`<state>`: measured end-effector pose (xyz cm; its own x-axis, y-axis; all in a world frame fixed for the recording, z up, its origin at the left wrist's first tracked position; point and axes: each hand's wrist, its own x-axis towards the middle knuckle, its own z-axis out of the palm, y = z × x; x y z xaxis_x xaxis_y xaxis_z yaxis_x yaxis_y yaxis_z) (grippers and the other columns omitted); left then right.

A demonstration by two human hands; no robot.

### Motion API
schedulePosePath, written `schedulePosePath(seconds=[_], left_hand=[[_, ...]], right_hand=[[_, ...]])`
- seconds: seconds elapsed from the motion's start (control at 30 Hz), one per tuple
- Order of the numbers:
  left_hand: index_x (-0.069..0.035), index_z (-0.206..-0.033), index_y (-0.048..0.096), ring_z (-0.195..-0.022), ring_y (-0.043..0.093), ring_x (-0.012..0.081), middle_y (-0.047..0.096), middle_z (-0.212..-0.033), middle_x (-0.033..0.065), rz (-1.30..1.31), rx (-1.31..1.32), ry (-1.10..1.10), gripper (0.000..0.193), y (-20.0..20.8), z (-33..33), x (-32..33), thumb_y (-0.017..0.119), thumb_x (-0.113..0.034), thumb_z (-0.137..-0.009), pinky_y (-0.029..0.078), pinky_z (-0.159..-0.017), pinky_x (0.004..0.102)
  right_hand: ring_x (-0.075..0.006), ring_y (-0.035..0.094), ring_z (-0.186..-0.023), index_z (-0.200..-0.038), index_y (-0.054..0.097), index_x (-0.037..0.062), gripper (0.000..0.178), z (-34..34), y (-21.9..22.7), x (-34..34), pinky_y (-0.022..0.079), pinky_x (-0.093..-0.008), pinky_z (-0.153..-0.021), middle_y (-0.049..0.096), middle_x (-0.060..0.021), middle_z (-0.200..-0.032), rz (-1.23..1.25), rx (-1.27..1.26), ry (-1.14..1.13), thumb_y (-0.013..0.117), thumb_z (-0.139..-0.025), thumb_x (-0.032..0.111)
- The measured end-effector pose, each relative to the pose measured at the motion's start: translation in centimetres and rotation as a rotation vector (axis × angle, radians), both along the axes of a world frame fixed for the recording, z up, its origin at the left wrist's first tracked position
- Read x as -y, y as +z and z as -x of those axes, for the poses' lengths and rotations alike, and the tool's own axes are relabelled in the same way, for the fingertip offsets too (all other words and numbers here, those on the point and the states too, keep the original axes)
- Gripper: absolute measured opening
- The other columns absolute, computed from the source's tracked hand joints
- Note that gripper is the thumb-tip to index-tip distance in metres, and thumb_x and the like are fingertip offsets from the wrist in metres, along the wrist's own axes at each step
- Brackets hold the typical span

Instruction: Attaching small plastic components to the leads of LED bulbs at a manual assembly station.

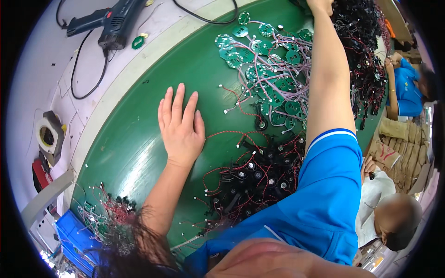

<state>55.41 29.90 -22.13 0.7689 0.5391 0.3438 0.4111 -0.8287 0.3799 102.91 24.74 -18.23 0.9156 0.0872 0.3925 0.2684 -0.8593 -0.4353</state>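
Observation:
My left hand (180, 132) lies flat on the green work surface (134, 120), fingers stretched out and nothing in them. Just right of its wrist spreads a heap of small black round parts with twisted red-black wires (259, 173). My right arm stretches far across to the top edge, where my right hand (321, 6) meets a dark pile of black wired parts (354, 25). Its fingers are mostly cut off, so any grip is hidden. Left of that forearm lies a heap of green circuit boards with pale wires (273, 69).
A dark heat-gun-like tool (109, 23) with a cable rests on the white ledge at upper left. A tape roll (48, 136) stands at far left, above a blue bin (76, 238). More wired parts (113, 208) lie near it. Two other people (410, 88) sit at right.

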Motion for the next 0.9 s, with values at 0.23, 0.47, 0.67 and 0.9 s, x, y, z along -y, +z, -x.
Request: schedulePosePath(seconds=[0.23,0.47,0.67,0.9], left_hand=[[-0.01,-0.111,0.057,-0.122,0.038,0.0299,0.046,-0.128,0.0101,0.013,0.048,0.069,0.034,-1.0,0.5,0.0,0.055,-0.009,-0.077,0.029,-0.102,0.0442],[-0.007,-0.104,0.057,-0.12,0.039,0.0297,0.049,-0.123,0.0114,0.015,0.217,0.054,0.028,-1.6,1.2,-0.3,0.056,-0.012,-0.076,0.028,-0.103,0.0458],[-0.007,-0.093,0.06,-0.114,0.045,0.0282,0.054,-0.115,0.0111,0.216,0.461,0.177,0.024,-2.4,6.4,2.8,0.056,-0.004,-0.07,0.029,-0.103,0.0451],[-0.01,-0.089,0.059,-0.09,0.058,0.0264,0.059,-0.098,0.0058,0.378,0.366,0.3,0.029,4.2,24.4,10.8,0.053,0.006,-0.066,0.047,-0.079,0.0362]], right_hand=[[-0.0232,0.059,-0.08,-0.107,0.055,0.0098,0.041,-4.9,1.6,-0.7,0.048,-0.0337,-0.071,0.059,-0.0138,-0.088,-0.436,0.17,0.309,0.068,-0.071,0.025],[-0.0125,0.056,-0.081,-0.104,0.057,0.0022,0.035,18.9,7.2,-8.4,0.046,-0.0244,-0.065,0.058,-0.0059,-0.095,-0.713,-0.351,1.033,0.069,-0.073,0.01],[-0.0108,0.05,-0.077,-0.102,0.059,0.0119,0.03,43.5,5.4,-6.1,0.044,-0.025,-0.065,0.054,-0.0009,-0.088,-0.353,-0.793,1.27,0.067,-0.073,0.013],[-0.0244,0.053,-0.09,-0.107,0.054,0.0141,0.042,53.6,1.6,-2.6,0.045,-0.0333,-0.08,0.047,-0.0107,-0.105,-0.097,-0.623,1.455,0.071,-0.069,0.022]])
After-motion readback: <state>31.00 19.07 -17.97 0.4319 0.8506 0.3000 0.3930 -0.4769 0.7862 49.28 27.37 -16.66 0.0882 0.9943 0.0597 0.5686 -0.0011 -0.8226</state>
